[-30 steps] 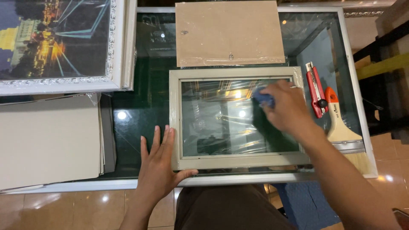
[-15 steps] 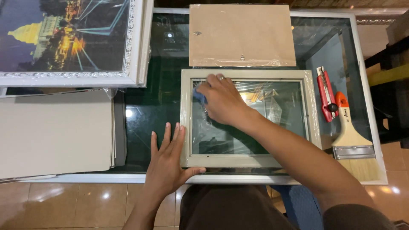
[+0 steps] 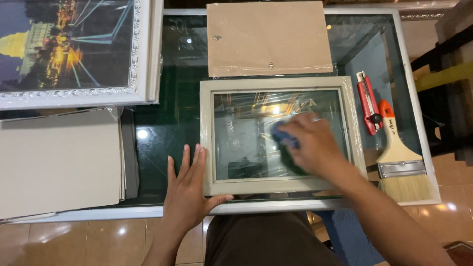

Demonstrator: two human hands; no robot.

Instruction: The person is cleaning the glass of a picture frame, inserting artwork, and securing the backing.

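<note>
A pale grey-green picture frame (image 3: 205, 133) with a glass pane lies flat on a glass-topped table (image 3: 162, 133). My right hand (image 3: 315, 145) presses a blue and dark cloth (image 3: 284, 139) onto the pane near its middle right. My left hand (image 3: 187, 189) lies flat, fingers spread, on the table against the frame's lower left corner, thumb along the frame's bottom edge.
A brown backing board (image 3: 268, 39) lies beyond the frame. A red utility knife (image 3: 368, 103) and a wide paintbrush (image 3: 396, 157) lie to the right. A white-framed night picture (image 3: 69, 49) and a stack of grey boards (image 3: 59, 160) sit to the left.
My right hand has wiped the cloth across the pane, from the upper right to the upper left and now to the middle right. My left hand has stayed at the frame's corner.
</note>
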